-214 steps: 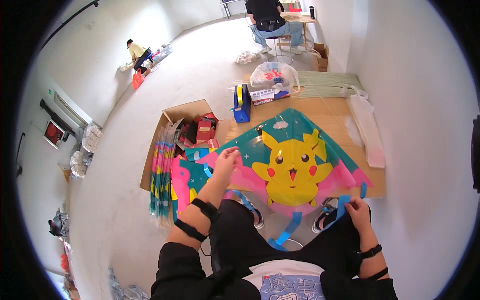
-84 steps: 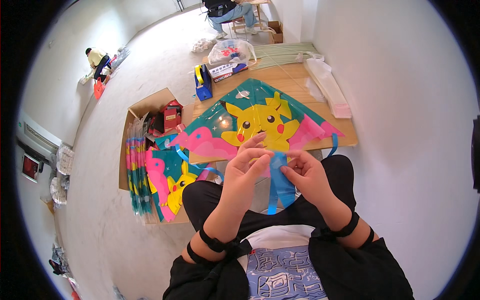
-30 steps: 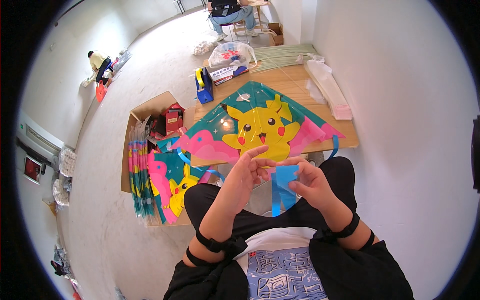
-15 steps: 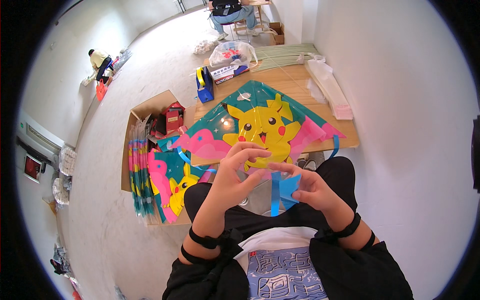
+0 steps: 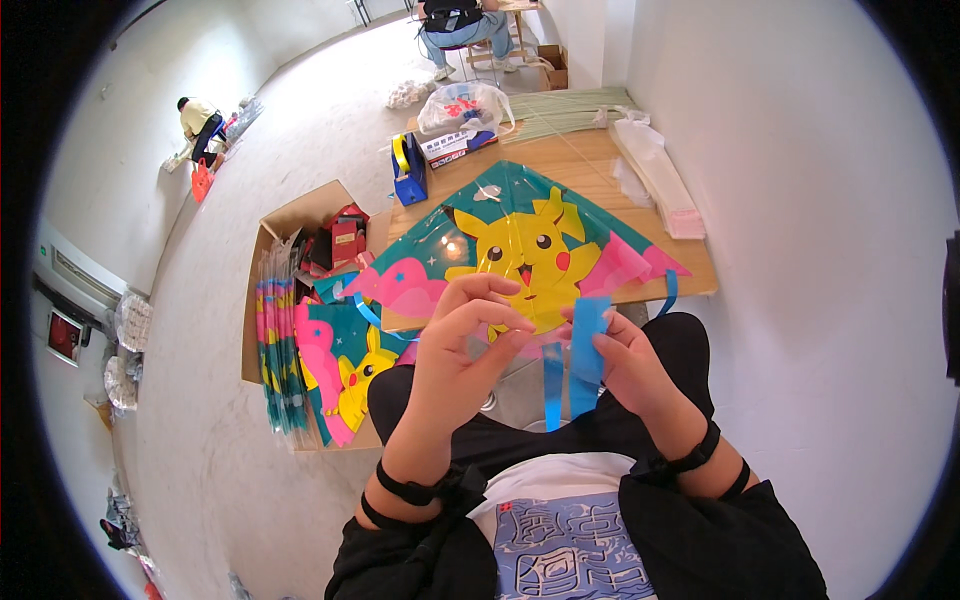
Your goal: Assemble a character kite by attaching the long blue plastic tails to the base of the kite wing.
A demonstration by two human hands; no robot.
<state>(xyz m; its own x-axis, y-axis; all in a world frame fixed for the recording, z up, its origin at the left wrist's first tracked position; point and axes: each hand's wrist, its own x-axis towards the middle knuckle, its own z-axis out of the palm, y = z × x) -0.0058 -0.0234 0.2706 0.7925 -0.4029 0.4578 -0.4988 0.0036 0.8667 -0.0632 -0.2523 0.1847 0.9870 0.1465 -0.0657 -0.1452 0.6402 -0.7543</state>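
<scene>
Across the middle of my head-camera feed runs a wooden table [image 5: 585,160], the broadest thing near the hands. Spread on it lies a delta kite [image 5: 525,235], teal and pink with a yellow cartoon creature, its bottom point hanging past the near edge. To the left I make out an open cardboard box [image 5: 308,214], overlapped in view by a printed kite sheet [image 5: 335,335]. I see the left hand [image 5: 455,350] half curled before the kite, thumb close to the fingertips; I cannot tell whether anything thin sits between them. The right hand [image 5: 640,370] pinches a blue ribbon [image 5: 590,345] between thumb and finger, its lower end dangling beside another blue strip [image 5: 552,390]. Smallest on my screen, a blue tape dispenser [image 5: 409,182] stands at the table's far left corner.
</scene>
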